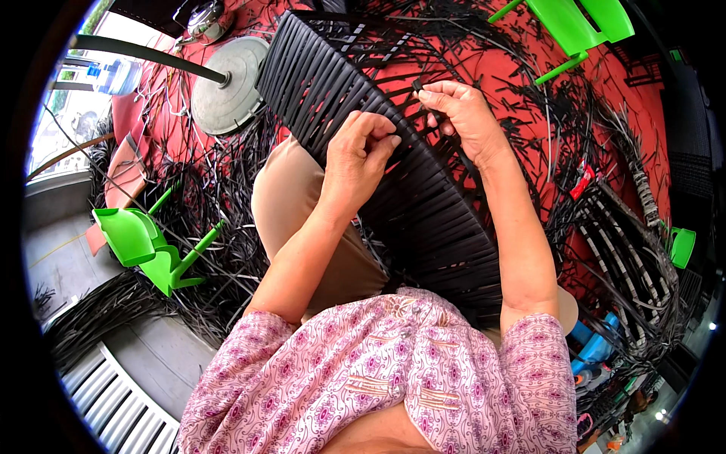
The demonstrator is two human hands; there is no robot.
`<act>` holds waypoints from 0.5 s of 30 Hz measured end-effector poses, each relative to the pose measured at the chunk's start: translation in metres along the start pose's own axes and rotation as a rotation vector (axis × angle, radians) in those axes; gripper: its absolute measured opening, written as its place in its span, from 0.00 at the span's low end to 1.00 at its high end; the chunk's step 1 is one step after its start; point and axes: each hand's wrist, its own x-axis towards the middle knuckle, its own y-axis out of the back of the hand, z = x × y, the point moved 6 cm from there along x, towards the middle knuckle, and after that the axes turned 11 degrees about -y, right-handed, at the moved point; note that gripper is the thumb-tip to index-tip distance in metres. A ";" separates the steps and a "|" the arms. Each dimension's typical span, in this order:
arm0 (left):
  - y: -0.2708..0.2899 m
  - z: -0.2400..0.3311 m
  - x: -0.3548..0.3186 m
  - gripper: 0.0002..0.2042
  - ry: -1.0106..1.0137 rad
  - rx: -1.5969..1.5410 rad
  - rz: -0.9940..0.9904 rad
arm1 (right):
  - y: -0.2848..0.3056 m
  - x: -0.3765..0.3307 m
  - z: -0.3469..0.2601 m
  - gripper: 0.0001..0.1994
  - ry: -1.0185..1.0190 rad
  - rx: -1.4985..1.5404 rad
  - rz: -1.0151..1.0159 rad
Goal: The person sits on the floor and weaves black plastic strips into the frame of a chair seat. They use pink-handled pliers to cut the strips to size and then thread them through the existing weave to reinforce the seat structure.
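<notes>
A woven panel of black flat strips [439, 212], wrapped closely over a frame, lies across my lap and runs from upper left to lower right. Its far side, toward the upper right, is open lattice with loose strip ends sticking out. My left hand [355, 163] is closed at the near side of the panel's long edge, thumb against the curled fingers; what they hold, if anything, is hidden. Beyond that edge, my right hand [465, 117] pinches the dark end of a black strip [417, 85] between thumb and forefinger, above the lattice.
Loose black strips [219, 181] lie in heaps over the red floor covering [605, 83]. Green plastic chairs stand at the left [136, 238] and upper right [560, 26]. A round grey base [227, 102] with a pole stands at upper left, near a kettle [208, 19]. A white slatted piece [113, 401] is at lower left.
</notes>
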 end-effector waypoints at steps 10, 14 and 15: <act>0.018 0.001 0.052 0.07 -0.101 0.042 -0.102 | 0.013 0.001 0.000 0.08 -0.132 -0.164 0.009; -0.002 0.006 0.087 0.09 -0.331 0.269 -0.479 | 0.009 0.007 -0.005 0.04 -0.183 -0.248 0.002; -0.009 0.004 0.094 0.09 -0.347 0.342 -0.587 | 0.009 0.007 -0.006 0.04 -0.201 -0.278 0.015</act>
